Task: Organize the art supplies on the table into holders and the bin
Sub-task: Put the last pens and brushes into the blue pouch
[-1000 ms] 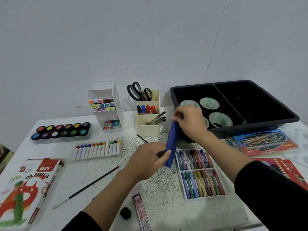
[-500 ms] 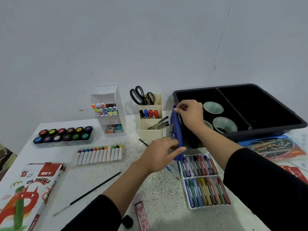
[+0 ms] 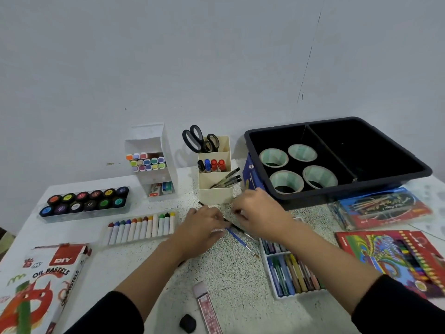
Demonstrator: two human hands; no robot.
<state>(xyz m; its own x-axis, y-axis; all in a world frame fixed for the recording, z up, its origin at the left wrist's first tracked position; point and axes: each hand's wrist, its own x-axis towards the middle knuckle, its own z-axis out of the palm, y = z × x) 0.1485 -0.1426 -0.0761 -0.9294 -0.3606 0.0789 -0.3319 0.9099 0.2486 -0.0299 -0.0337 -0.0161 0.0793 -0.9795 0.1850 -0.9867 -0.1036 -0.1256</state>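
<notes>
a person's left hand and right hand meet low over the speckled counter, fingers curled down at a thin black brush and a blue brush lying loose between them. motion blur hides the fingertips, so it cannot be told whether either hand has a brush pinched or merely touches it.

the sorting looks roughly half done. four tape rolls sit in the left compartment of the black bin, its right compartment bare. scissors, markers and pens fill the cream holder, and more markers are stacked in the white holder. a blue packet stands on edge against the bin's outer wall, not in it.

left out on the counter: the two brushes, a tray of paint pots, a row of crayons, an oil pastels box, an open pastel tray, two pencil boxes to the right, a black eraser and a pink case.

the brushes, by the look of it, are bound for the cream holder just beyond the hands.
</notes>
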